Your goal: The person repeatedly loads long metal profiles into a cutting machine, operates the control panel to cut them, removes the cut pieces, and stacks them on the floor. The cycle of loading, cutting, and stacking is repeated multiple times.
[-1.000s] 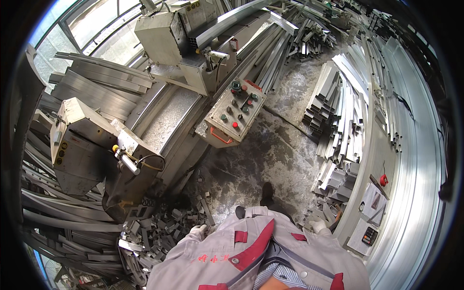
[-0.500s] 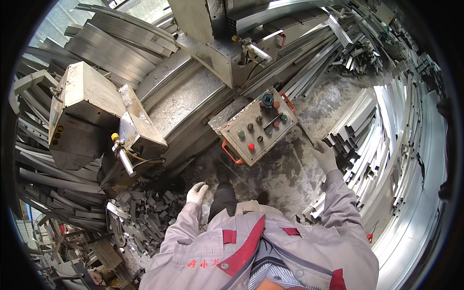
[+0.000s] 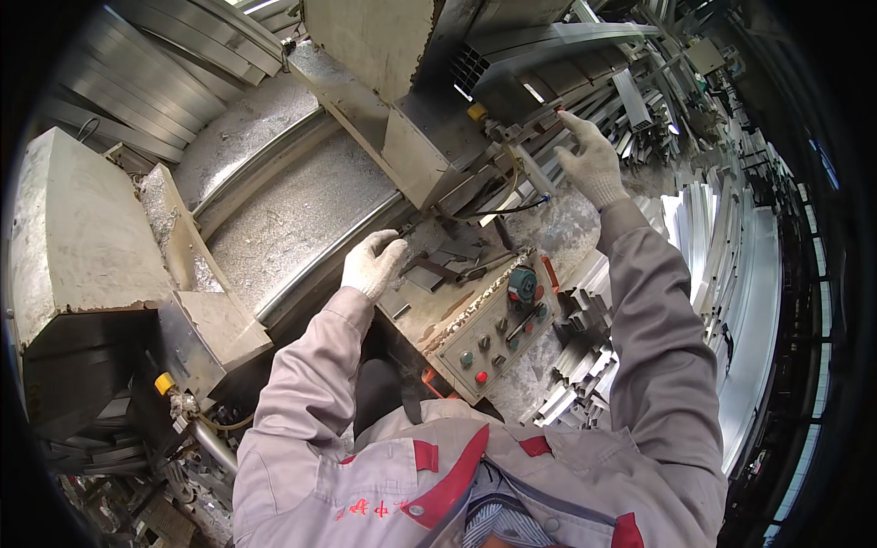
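In a white knit glove, my left hand (image 3: 373, 265) is over the near edge of the machine's metal rail (image 3: 320, 260), fingers loosely bent and thumb apart. No object shows in it. Farther off to the right, my right hand (image 3: 592, 164) wears a matching glove. Its thumb and fingers are spread beside the machine head (image 3: 429, 155) and its air cylinder with a yellow fitting (image 3: 478, 111). Below and between the hands stands a control box (image 3: 484, 342) with buttons and knobs. Dark metal offcuts (image 3: 448, 260) lie on the ledge behind it.
A second machine head (image 3: 91, 237) stands at the left. Metal shavings (image 3: 292, 210) cover the bed between the heads. Long aluminium profiles (image 3: 722, 265) are stacked at the right, and a bundle of hollow profiles (image 3: 548, 50) rests at the back. A black hose (image 3: 512, 210) hangs near the right hand.
Both hands have moved forward, away from my body: the left up to the rail, the right past the control box toward the far machine head. My body has moved closer to the machine.
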`<state>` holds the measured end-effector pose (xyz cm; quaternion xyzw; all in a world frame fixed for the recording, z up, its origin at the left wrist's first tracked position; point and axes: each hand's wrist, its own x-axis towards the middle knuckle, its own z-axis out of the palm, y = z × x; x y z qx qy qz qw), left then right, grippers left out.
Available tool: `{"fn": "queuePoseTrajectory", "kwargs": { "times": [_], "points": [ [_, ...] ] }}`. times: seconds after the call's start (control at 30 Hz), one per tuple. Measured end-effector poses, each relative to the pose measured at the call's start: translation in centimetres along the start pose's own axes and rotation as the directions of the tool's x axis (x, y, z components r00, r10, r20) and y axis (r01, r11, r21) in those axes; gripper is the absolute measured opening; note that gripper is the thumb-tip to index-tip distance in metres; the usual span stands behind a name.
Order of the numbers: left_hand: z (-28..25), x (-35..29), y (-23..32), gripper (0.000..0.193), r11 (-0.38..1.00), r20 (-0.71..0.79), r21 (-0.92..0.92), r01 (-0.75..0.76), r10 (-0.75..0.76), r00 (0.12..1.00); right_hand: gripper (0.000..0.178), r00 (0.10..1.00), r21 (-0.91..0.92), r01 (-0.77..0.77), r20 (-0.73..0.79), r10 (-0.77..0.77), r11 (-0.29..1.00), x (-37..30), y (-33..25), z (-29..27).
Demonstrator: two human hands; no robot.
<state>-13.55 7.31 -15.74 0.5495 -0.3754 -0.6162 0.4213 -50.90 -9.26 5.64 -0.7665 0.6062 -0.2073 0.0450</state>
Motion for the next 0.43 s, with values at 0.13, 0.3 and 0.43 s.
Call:
{"fn": "queuePoseTrajectory", "kwargs": {
  "times": [0.13,0.3,0.43],
  "points": [
    [-0.2,7.5,4.9,0.048,0.975,0.057,0.172,-0.141,0.133,0.989,0.073,0.993,-0.243,0.105,0.072,-0.09,0.964,10.1,-1.3,2.7],
    [1.0,14.5,10.8,0.05,0.989,0.079,-0.142,-0.036,0.048,0.996,0.074,0.974,-0.507,0.198,0.2,-0.109,0.839,20.0,0.1,7.1],
    [1.8,18.3,14.4,0.058,0.982,0.115,-0.186,0.017,0.004,0.993,0.087,0.93,-0.614,0.369,0.242,-0.278,0.698,25.7,3.3,11.1]
  ]
}}
